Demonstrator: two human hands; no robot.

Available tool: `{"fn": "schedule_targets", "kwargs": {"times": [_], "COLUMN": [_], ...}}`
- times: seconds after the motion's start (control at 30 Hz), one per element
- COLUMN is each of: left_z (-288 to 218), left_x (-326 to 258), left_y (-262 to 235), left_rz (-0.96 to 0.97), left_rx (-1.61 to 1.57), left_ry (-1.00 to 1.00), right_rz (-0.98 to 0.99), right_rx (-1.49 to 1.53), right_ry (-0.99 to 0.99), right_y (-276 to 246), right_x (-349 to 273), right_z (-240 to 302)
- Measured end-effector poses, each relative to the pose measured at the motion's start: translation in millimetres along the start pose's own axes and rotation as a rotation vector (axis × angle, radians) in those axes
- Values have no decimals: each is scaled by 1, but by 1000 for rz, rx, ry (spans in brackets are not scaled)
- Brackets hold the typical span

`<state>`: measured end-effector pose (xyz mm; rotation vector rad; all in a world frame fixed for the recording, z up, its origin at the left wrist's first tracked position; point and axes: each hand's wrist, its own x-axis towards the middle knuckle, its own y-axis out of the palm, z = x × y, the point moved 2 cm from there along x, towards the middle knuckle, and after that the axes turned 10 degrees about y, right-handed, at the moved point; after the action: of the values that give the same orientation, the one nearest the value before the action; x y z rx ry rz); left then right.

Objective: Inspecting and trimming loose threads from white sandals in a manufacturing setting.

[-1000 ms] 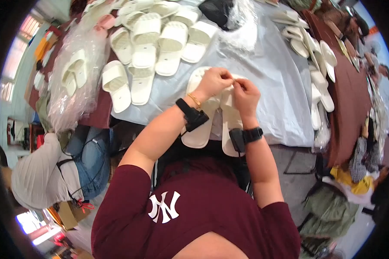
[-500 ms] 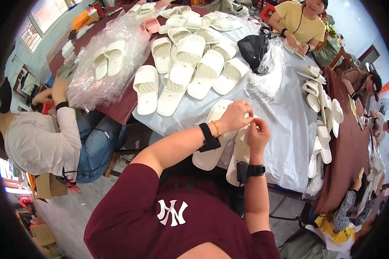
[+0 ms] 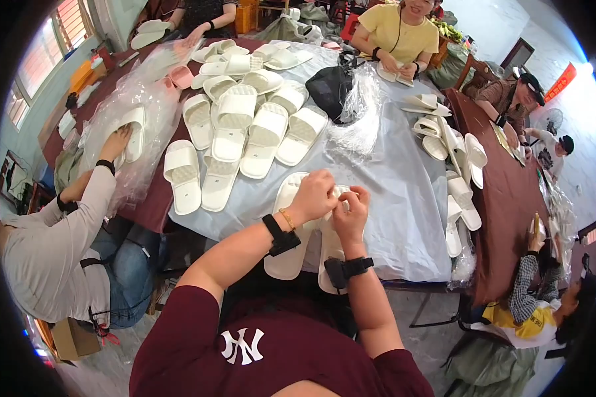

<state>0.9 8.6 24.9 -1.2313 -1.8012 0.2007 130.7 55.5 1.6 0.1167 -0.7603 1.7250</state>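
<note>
Head view, hands: I see my left hand (image 3: 315,193) and right hand (image 3: 351,213) meeting over a pair of white slippers (image 3: 291,248) at the near table edge.
Left grip: fingers curled together, pressing on the toe end of the pair; I cannot tell what, if anything, is pinched underneath.
Right grip: fingertips drawn together on something small at the slipper top, too tiny to make out.
Where the pair lies: flat on the grey table cover (image 3: 397,198), heels overhanging toward my body.
Long axis: runs from my belly away up the table; both hands sit at the far, toe end.
Nearer hand: a tie, both are touching.
Surroundings: rows of white slippers (image 3: 238,132) beyond, clear plastic bags (image 3: 361,122), a co-worker's hand (image 3: 116,142) to my left.
</note>
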Motion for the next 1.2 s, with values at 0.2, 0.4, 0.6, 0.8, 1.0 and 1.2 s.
{"fn": "schedule_targets", "kwargs": {"times": [0.2, 0.4, 0.6, 0.8, 1.0, 1.2], "left_z": [-22, -53, -53, -41, -34, 15], "left_x": [-13, -76, -81, -74, -64, 31], "left_y": [-22, -33, -15, -7, -69, -206], "left_rz": [-156, 242, 372, 230, 35, -289], "left_rx": [127, 195, 274, 237, 199, 525], "left_ry": [57, -94, -335, -326, -332, -216], "right_rz": [-92, -71, 73, 108, 35, 13], "right_rx": [-68, 16, 22, 306, 470, 405], "right_ry": [-10, 318, 421, 526, 701, 738], "right_y": [-8, -52, -53, -48, -71, -99], "right_x": [8, -8, -37, -42, -44, -44], "right_z": [-1, -31, -30, -56, -44, -57]}}
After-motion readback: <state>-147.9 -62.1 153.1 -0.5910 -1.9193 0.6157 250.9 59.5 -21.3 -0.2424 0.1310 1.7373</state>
